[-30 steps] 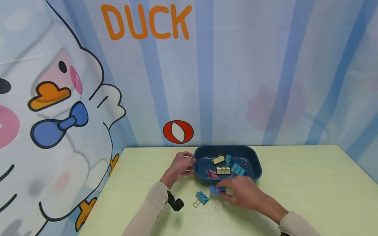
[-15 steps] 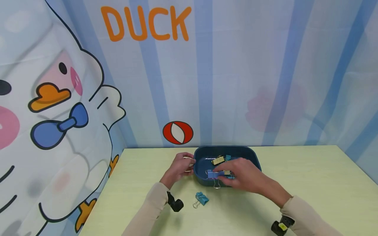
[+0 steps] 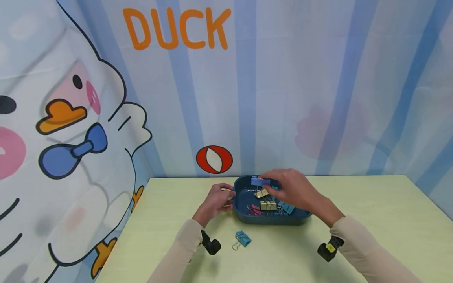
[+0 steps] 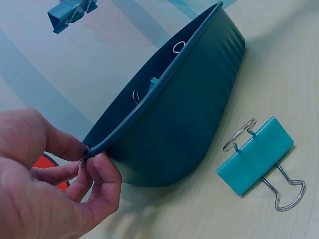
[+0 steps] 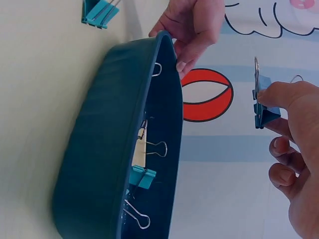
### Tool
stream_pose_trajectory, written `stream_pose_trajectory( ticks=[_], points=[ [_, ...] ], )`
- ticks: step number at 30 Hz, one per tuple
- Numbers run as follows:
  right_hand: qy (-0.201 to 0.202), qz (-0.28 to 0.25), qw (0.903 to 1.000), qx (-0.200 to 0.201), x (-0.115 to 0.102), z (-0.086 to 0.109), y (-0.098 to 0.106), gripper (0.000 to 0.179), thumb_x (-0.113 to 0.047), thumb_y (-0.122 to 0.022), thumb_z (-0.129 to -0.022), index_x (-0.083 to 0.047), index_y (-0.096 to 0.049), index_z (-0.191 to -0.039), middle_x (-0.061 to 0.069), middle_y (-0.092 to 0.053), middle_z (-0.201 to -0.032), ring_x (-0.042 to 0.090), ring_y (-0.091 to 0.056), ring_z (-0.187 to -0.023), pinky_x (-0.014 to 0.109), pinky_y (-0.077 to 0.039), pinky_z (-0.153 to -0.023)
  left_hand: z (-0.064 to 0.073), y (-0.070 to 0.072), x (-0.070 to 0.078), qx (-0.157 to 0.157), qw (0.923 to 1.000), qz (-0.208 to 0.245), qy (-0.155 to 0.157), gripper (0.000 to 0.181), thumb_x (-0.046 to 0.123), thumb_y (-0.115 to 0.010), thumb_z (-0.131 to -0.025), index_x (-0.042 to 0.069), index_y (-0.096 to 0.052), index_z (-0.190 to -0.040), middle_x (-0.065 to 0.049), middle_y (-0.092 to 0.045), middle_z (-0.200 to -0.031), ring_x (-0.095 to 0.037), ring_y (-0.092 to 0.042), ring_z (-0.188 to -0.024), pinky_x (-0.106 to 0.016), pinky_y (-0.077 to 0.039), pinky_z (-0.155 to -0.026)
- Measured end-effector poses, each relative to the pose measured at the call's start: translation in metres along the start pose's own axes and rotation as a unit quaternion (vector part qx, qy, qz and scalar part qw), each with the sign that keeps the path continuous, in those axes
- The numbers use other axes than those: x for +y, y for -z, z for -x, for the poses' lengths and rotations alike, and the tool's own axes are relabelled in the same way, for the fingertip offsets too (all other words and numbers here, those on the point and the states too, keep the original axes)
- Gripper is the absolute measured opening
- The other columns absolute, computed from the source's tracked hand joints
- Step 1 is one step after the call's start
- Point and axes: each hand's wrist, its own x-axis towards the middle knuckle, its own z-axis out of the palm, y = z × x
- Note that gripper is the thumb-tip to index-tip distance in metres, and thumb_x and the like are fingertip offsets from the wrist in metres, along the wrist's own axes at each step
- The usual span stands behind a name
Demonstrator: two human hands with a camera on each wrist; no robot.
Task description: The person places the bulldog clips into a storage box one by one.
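A dark blue plastic basin (image 3: 272, 219) holds several binder clips. My left hand (image 3: 216, 200) pinches its left rim between thumb and curled fingers, close up in the left wrist view. Over the basin's far side, my right hand (image 3: 291, 188) grips a blue binder clip (image 3: 259, 181) by thumb and fingertips. That clip's wire handles show in the right wrist view, above the rim. On the table in front of the basin lies a teal binder clip (image 3: 243, 238), with both handles spread in the left wrist view.
Inside the basin are a yellow binder clip (image 3: 268, 206), a pink binder clip (image 3: 255, 210) and a teal one (image 3: 286, 207), among others. A cloth backdrop (image 3: 276, 98) with a printed duck hangs right behind the table (image 3: 371, 228).
My right hand has carried the blue binder clip from the table in front, up and across the basin to its far side. The left hand has stayed at the rim.
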Motion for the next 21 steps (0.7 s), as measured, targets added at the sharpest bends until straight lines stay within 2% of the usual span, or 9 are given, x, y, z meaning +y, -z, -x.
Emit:
stream_pose_trajectory(
  ticks=[4, 8, 11, 15, 21],
  points=[
    [-0.007, 0.007, 0.9998, 0.017, 0.002, -0.004, -0.001, 0.037, -0.023, -0.079, -0.094, -0.01, -0.073, -0.128, 0.008, -0.075, -0.119, 0.023, -0.074, -0.097, 0.045, -0.06, -0.084, -0.001, 0.001, -0.001, -0.003, 1.0, 0.005, -0.004, 0.028, 0.004, -0.06, -0.1, -0.001, -0.058, -0.128, -0.012, -0.058, -0.094, -0.019, -0.056, -0.068, -0.025, -0.053, -0.059],
    [-0.018, 0.009, 0.9992, 0.034, 0.003, -0.003, -0.004, 0.056, -0.034, -0.08, -0.093, -0.013, -0.063, -0.142, 0.01, -0.065, -0.137, 0.028, -0.073, -0.103, 0.049, -0.059, -0.087, -0.001, 0.002, -0.002, -0.008, 0.9999, 0.009, -0.008, 0.027, 0.005, -0.06, -0.1, -0.001, -0.058, -0.126, -0.012, -0.058, -0.093, -0.019, -0.056, -0.068, -0.025, -0.053, -0.059],
    [-0.02, 0.003, 0.9992, 0.035, 0.002, 0.0, -0.006, 0.07, -0.042, -0.081, -0.089, -0.016, -0.056, -0.15, 0.011, -0.055, -0.148, 0.025, -0.073, -0.098, 0.046, -0.06, -0.082, -0.001, 0.002, -0.003, -0.009, 0.9999, 0.009, -0.01, 0.026, 0.005, -0.06, -0.1, -0.001, -0.059, -0.125, -0.012, -0.059, -0.094, -0.019, -0.056, -0.068, -0.025, -0.054, -0.059],
    [0.001, -0.003, 0.9998, 0.022, -0.005, 0.007, -0.008, 0.077, -0.049, -0.081, -0.087, -0.019, -0.053, -0.152, 0.01, -0.052, -0.152, 0.02, -0.073, -0.094, 0.04, -0.06, -0.075, -0.001, 0.001, -0.003, -0.009, 0.9999, 0.01, -0.01, 0.027, 0.005, -0.06, -0.1, -0.001, -0.058, -0.126, -0.012, -0.059, -0.095, -0.019, -0.056, -0.069, -0.025, -0.054, -0.059],
    [0.031, -0.009, 0.9993, -0.017, -0.021, 0.018, -0.019, 0.078, -0.061, -0.076, -0.087, -0.022, -0.054, -0.152, 0.005, -0.054, -0.15, 0.018, -0.072, -0.102, 0.031, -0.058, -0.074, -0.001, 0.001, -0.002, -0.008, 0.9999, 0.006, -0.004, 0.027, 0.006, -0.06, -0.101, 0.0, -0.059, -0.127, -0.013, -0.059, -0.097, -0.02, -0.057, -0.071, -0.025, -0.055, -0.06]
  ],
)
